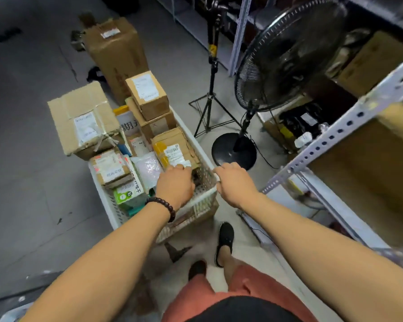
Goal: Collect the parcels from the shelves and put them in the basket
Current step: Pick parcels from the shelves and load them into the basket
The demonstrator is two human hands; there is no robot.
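My right hand (235, 184) is gripping the basket (116, 212) at its near rim corner, fingers wrapped round it. Just at its 9 o'clock, my left hand (175, 184) is reaching inside, fingers curling over the near end of a yellow-taped parcel (175, 147) lying along the right wall. A big box (84, 119) is overhanging the basket at 10 o'clock. A fan (289, 54) is standing at 1 o'clock.
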